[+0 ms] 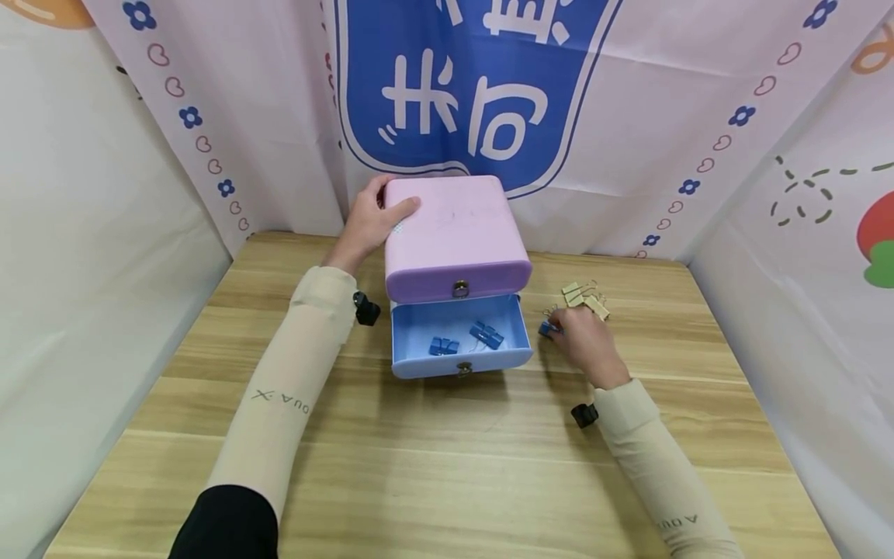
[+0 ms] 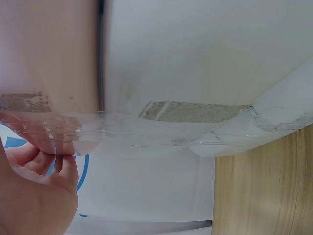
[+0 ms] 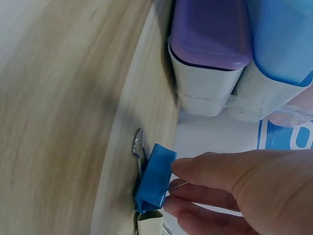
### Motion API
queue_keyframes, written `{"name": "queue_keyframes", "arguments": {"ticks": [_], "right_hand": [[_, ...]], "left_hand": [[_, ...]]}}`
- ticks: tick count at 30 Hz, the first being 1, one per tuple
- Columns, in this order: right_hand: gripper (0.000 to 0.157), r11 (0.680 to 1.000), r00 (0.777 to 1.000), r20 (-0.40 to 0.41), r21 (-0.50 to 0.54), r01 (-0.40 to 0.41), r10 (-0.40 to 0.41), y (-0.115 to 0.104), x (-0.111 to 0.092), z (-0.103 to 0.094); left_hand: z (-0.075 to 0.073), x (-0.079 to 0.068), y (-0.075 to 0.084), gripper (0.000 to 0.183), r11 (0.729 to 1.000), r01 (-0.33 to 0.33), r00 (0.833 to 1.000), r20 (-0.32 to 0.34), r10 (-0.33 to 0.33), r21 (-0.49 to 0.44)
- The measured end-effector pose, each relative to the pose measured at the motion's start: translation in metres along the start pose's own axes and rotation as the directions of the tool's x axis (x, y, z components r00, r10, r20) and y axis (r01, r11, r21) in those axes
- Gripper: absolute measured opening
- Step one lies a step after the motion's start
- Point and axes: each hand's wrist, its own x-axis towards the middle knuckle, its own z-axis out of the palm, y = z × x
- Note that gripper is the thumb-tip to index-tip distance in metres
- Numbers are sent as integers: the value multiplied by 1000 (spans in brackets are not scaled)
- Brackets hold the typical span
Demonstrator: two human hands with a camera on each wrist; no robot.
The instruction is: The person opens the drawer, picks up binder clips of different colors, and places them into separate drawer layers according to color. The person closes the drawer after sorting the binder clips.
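Observation:
A small stacked drawer box with a pink top stands near the back of the table. My left hand grips its back left corner, thumb lying on the top and the other fingers behind. Below the pink tier, a light blue drawer is pulled out with two blue binder clips lying inside. To the right of the box, my right hand pinches another blue binder clip close over the table, thumb against its body. Pale yellow binder clips lie just beyond that hand.
A purple drawer forms the lowest tier, pushed in. The wood-grain table stretches in front of the box. Printed cloth hangs directly behind the box, with white side panels at the left and right.

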Motion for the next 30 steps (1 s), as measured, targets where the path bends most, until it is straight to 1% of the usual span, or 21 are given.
{"name": "queue_keyframes", "arguments": {"ticks": [11, 16, 19, 25, 30], "right_hand": [[9, 1000, 1000, 16, 20, 1, -1, 6, 2, -5], [8, 1000, 999, 32, 18, -12, 12, 6, 3, -12], [10, 1000, 1000, 28, 22, -12, 12, 4, 3, -17], [10, 999, 1000, -27, 41, 7, -6, -4, -1, -29], [8, 998, 993, -110, 43, 56, -51, -14, -6, -40]], "left_hand": [[1, 0, 0, 79, 1000, -3, 1000, 0, 3, 14], [1, 0, -1, 78, 1000, -6, 1000, -4, 6, 10], [1, 1, -2, 78, 1000, -12, 1000, -8, 12, 4], [0, 1, -3, 77, 1000, -13, 1000, -9, 14, 3], [0, 1, -3, 77, 1000, -18, 1000, -10, 18, 8]]}}
